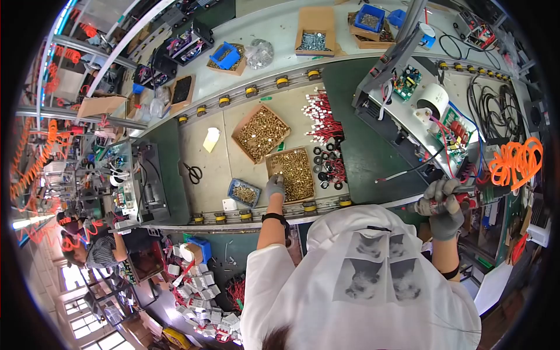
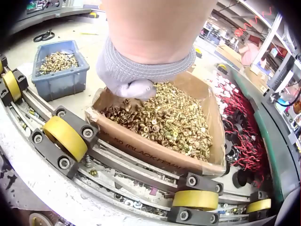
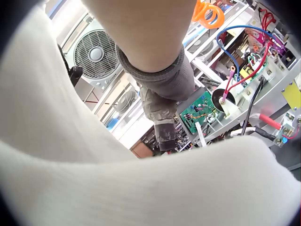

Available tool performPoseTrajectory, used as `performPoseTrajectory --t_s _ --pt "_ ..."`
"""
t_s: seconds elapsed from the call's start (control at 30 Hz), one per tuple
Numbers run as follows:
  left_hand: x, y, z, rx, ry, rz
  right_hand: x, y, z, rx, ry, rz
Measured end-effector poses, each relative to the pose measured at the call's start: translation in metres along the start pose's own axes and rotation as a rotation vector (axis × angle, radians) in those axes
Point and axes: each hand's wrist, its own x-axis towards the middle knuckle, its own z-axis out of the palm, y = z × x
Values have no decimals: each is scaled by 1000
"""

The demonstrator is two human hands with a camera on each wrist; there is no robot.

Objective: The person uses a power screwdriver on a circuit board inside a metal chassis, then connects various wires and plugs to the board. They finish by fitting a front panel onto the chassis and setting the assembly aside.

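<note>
My gloved left hand (image 1: 275, 188) reaches over the near-left side of a cardboard box (image 2: 141, 147) heaped with small brass-coloured fasteners (image 2: 169, 117). In the left wrist view its fingers bend down onto the heap; the fingertips are partly hidden, and I cannot tell whether they pinch a piece. Off to the right, my gloved right hand (image 1: 444, 204) grips a red and dark power screwdriver (image 1: 429, 207), held level near the bench edge. The right wrist view shows that glove (image 3: 160, 104) around the tool's taped dark end (image 3: 164, 134), with a white sleeve across the foreground.
A second box of brass fasteners (image 1: 259, 133) and a small blue bin (image 1: 244, 193) stand close by. Scissors (image 1: 192, 173) lie left. Red-wired connectors (image 1: 322, 116) lie right of the boxes. An opened machine chassis (image 1: 420, 111) stands at right, near an orange coiled hose (image 1: 516, 165). Rollers (image 2: 195, 199) line the edge.
</note>
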Motion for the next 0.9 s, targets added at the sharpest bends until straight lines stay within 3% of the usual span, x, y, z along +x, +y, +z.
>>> performPoseTrajectory --t_s 0.03,0.1,0.2,0.33,0.43,0.5,0.57,0.63,0.73,0.8,0.83,0.9 --pt "-5 7 -4 3 0 5 0 0 -3 21 0 5" --pt "-12 23 -10 -279 -70 -252 -1 -2 -9 42 1 9" --pt "-7 23 -8 -304 -6 -307 0 -5 -17 45 -22 -29" --pt "-11 22 -5 -179 26 -295 -1 -10 -25 49 12 -39" --pt "16 -22 17 -261 68 -261 -2 -13 -29 38 46 -51" --pt "33 -37 27 -527 -16 -166 -1 -18 -33 13 74 -73" --pt "-4 18 3 -1130 -349 -284 0 -24 -35 24 59 -113" --pt "-51 74 -14 -1449 -579 -313 0 -30 -41 62 100 -125" --pt "-111 151 -27 -1439 -739 -375 3 -39 -51 81 84 -178" --pt "-132 181 -17 -1266 -983 -289 4 -42 -56 70 95 -218" --pt "-137 189 -7 -1256 -999 -286 5 -44 -57 71 88 -239" --pt "-146 202 13 -1129 -1396 -15 4 -50 -59 96 73 -254"
